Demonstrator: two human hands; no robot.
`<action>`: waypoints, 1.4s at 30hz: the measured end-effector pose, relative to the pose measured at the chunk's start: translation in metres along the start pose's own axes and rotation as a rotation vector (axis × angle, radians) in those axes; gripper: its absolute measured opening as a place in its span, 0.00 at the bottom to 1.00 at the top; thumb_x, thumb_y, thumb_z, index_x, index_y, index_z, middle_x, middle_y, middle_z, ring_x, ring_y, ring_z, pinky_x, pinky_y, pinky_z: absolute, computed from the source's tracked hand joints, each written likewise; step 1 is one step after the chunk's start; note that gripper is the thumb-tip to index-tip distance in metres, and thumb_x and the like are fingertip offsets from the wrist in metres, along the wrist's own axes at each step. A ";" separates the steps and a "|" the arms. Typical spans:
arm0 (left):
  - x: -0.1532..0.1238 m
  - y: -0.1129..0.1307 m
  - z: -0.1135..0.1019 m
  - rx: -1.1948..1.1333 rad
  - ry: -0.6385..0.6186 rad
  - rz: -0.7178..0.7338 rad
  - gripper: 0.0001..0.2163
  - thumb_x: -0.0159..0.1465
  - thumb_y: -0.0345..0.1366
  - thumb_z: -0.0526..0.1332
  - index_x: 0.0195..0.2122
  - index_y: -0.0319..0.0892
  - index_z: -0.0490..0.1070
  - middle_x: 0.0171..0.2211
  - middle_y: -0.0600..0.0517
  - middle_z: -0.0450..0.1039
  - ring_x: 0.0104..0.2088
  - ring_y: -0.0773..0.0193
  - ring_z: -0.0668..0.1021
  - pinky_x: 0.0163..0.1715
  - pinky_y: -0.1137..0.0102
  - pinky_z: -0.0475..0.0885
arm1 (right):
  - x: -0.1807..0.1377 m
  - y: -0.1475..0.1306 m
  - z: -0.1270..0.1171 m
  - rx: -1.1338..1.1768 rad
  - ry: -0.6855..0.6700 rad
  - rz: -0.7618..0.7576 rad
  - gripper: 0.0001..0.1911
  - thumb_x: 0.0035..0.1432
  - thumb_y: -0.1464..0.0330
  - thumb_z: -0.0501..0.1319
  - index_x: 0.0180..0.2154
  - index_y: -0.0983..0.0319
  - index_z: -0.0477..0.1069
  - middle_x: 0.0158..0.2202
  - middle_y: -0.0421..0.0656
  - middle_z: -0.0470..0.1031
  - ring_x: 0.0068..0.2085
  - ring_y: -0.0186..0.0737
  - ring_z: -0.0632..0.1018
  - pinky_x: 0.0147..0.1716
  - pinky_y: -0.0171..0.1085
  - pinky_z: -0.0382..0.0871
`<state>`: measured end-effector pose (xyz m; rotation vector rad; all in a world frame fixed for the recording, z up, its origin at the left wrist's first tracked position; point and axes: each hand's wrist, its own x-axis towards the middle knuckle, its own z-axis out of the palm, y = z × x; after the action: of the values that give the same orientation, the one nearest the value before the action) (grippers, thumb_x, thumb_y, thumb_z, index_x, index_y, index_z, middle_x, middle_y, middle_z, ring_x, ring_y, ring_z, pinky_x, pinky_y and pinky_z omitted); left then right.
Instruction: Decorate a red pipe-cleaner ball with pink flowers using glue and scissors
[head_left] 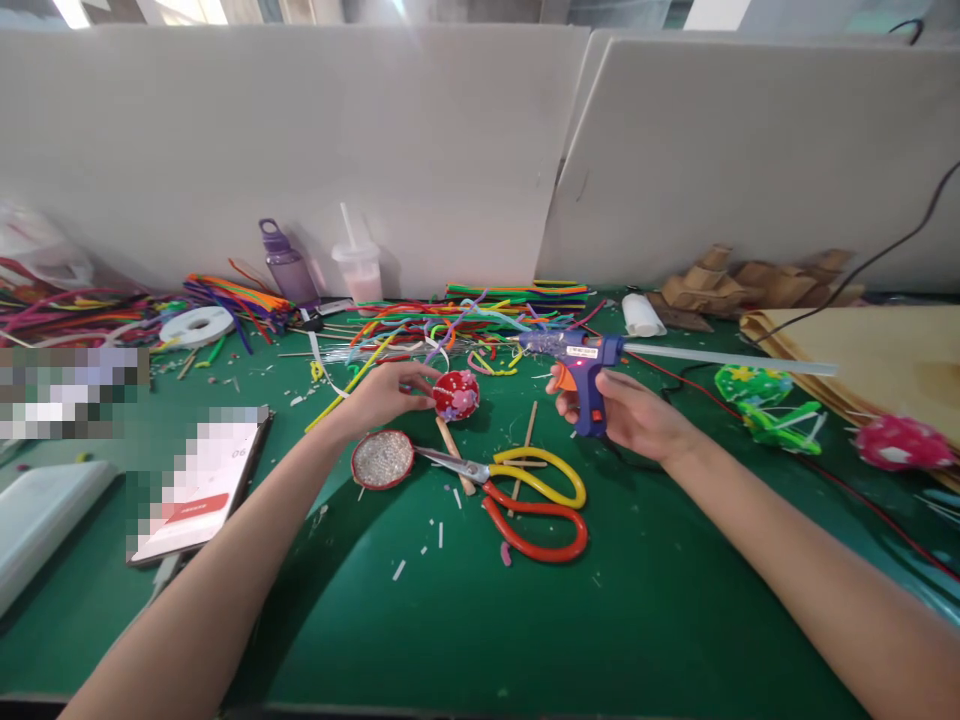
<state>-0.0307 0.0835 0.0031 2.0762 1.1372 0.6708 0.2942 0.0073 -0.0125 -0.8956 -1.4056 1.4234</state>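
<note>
My right hand [637, 410] is wrapped round the handle of a blue hot glue gun [574, 350] with an orange trigger. A long clear glue stick [727, 357] sticks out of its back, and its nozzle points left. The fingers of my left hand [390, 397] close on the left edge of a small red cup-shaped craft piece [457, 397] decorated with pink and lilac flowers and beads. Just below that hand lies a round red-rimmed dish [382, 460] full of small shiny beads. Scissors [525, 490] with yellow and red handles rest beside it.
Pipe cleaners [480, 325] lie in a heap behind my hands. A purple bottle [289, 262] and a lidded drink cup [358, 268] stand by the grey partition [300, 150]. A phone [202, 485] lies left; green craft pieces [772, 405], a pink one [900, 442] and cables lie right.
</note>
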 end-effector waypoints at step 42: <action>-0.006 0.019 0.019 -0.171 0.031 -0.034 0.09 0.58 0.40 0.62 0.36 0.42 0.77 0.34 0.50 0.79 0.37 0.61 0.79 0.40 0.65 0.73 | -0.007 -0.003 0.003 0.285 0.047 0.055 0.18 0.63 0.56 0.50 0.46 0.56 0.72 0.43 0.44 0.77 0.41 0.40 0.78 0.38 0.37 0.72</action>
<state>-0.0102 0.0653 0.0047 1.9049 1.0904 0.7585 0.2942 -0.0005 -0.0099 -0.7828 -1.1151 1.5862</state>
